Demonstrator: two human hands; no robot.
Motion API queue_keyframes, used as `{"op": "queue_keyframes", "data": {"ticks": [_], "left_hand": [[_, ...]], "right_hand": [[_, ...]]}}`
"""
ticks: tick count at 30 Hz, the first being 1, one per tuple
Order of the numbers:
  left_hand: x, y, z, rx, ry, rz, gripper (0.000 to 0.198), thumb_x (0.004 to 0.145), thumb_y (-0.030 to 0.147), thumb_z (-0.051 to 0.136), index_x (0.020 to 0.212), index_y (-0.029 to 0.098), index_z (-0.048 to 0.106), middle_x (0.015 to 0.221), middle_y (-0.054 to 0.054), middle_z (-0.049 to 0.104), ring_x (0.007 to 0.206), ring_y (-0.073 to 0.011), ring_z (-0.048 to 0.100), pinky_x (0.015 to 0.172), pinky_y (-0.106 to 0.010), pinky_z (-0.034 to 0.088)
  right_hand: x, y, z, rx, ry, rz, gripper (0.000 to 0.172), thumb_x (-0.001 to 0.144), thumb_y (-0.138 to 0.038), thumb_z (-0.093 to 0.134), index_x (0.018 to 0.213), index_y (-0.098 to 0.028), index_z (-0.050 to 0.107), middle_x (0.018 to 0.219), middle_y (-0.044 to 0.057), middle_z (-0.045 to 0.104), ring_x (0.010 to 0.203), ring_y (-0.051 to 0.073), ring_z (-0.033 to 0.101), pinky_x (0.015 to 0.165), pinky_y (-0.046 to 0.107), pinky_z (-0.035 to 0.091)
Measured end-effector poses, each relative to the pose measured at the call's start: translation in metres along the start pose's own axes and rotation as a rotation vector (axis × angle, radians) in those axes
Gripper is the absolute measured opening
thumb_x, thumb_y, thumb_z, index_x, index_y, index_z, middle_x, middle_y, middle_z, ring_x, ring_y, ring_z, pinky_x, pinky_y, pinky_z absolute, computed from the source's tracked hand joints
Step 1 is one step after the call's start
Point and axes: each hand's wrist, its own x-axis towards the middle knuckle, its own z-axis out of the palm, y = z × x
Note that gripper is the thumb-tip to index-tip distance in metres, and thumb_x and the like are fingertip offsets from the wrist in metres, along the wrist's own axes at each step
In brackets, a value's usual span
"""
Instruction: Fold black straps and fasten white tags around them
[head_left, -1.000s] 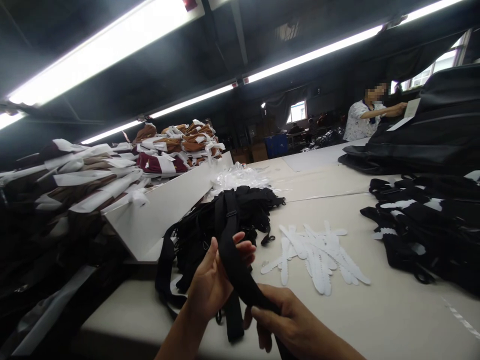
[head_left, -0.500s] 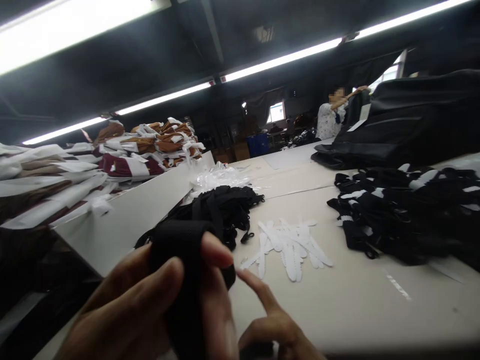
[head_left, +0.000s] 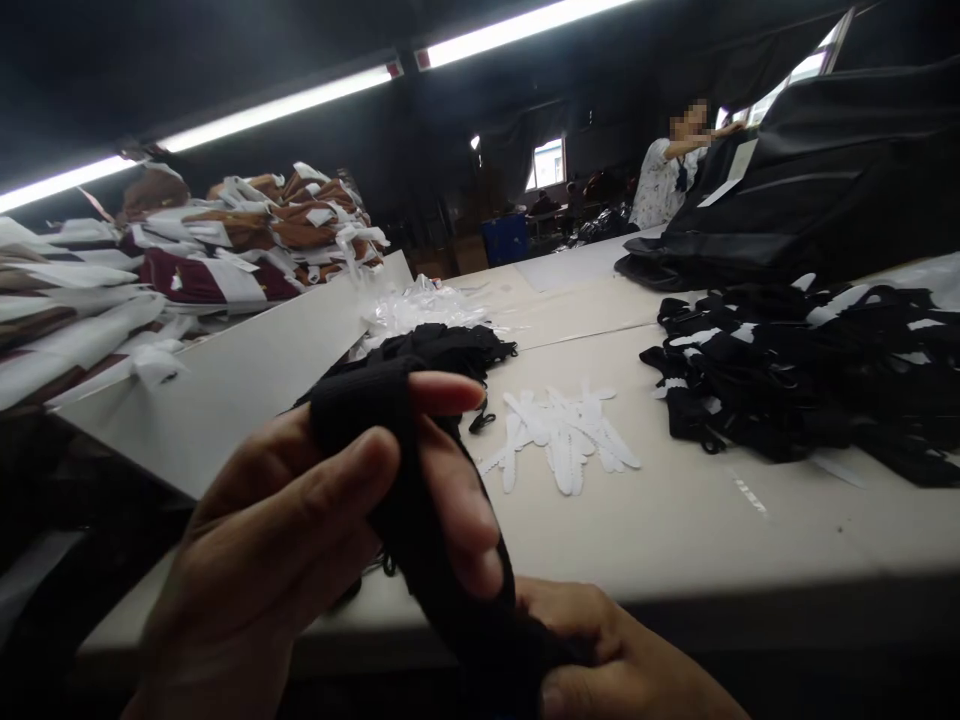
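A black fabric strap (head_left: 420, 520) is looped over the fingers of my left hand (head_left: 277, 530), whose thumb presses on it from the near side. The strap runs down to the right, where my right hand (head_left: 607, 640) closes on its lower part, thumb on top. What lies below that grip is dark and hard to make out. Just beyond my left hand is a heap of black straps (head_left: 450, 345) with thin cord loops. White paper strips (head_left: 562, 430) with notched edges lie loosely piled on the table to the right of it.
A pale table (head_left: 675, 530) stretches ahead. On its right lie black strap pieces with white strips (head_left: 780, 370) and a large black bag-like pile (head_left: 825, 190). Clear plastic (head_left: 427, 305) sits farther back. Wrapped brown and maroon bundles (head_left: 240, 240) stand behind a white panel (head_left: 225, 390). A person (head_left: 664, 180) works behind.
My view has tilted downward. My right hand has gone from a pointing finger by the strap to gripping its lower part. The left hand still holds the looped end.
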Motion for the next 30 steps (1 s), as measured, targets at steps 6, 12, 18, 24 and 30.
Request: {"op": "queue_keyframes", "data": {"ticks": [6, 12, 18, 24, 30], "left_hand": [[0.057, -0.052, -0.023, 0.148, -0.059, -0.076, 0.03, 0.091, 0.017, 0.061, 0.12, 0.011, 0.061, 0.104, -0.012, 0.074, 0.083, -0.0207, 0.073, 0.072, -0.028, 0.062], [0.089, -0.134, -0.084, 0.137, 0.24, -0.328, 0.016, 0.095, 0.009, 0.046, 0.104, 0.003, 0.058, 0.104, -0.023, 0.072, 0.091, -0.0229, 0.073, 0.084, -0.032, 0.06], [0.082, -0.154, -0.112, 0.245, 0.223, -0.394, 0.02, 0.092, 0.019, 0.058, 0.098, 0.002, 0.067, 0.093, -0.018, 0.075, 0.086, -0.0233, 0.073, 0.073, -0.029, 0.061], [0.076, -0.152, -0.11, 0.31, 0.135, -0.36, 0.025, 0.088, 0.028, 0.067, 0.1, 0.007, 0.071, 0.089, -0.012, 0.076, 0.09, -0.0213, 0.072, 0.081, -0.028, 0.059], [0.061, -0.142, -0.09, 0.526, 0.006, -0.054, 0.032, 0.088, 0.038, 0.068, 0.109, 0.014, 0.071, 0.093, -0.009, 0.076, 0.092, -0.0223, 0.071, 0.083, -0.029, 0.056]], "right_hand": [[-0.007, 0.054, 0.005, 0.618, -0.081, 0.033, 0.051, 0.081, -0.059, 0.067, 0.063, -0.012, 0.062, 0.073, 0.011, 0.069, 0.069, 0.022, 0.068, 0.083, 0.041, 0.051], [-0.013, 0.067, -0.007, 0.73, 0.284, 0.123, 0.038, 0.09, -0.046, 0.063, 0.075, -0.011, 0.062, 0.07, 0.004, 0.062, 0.053, 0.01, 0.058, 0.063, 0.027, 0.055], [-0.027, 0.081, -0.019, 0.641, 0.586, 0.358, 0.035, 0.09, -0.048, 0.063, 0.083, -0.013, 0.062, 0.062, 0.001, 0.062, 0.045, 0.007, 0.052, 0.051, 0.02, 0.051], [-0.04, 0.088, -0.016, 0.538, 0.528, 0.357, 0.033, 0.088, -0.045, 0.066, 0.094, -0.012, 0.066, 0.092, 0.01, 0.072, 0.053, 0.008, 0.061, 0.048, 0.017, 0.048], [-0.049, 0.09, -0.015, 0.525, 0.538, 0.295, 0.039, 0.088, -0.035, 0.069, 0.121, -0.017, 0.06, 0.099, 0.01, 0.072, 0.065, 0.013, 0.069, 0.061, 0.023, 0.055]]}}
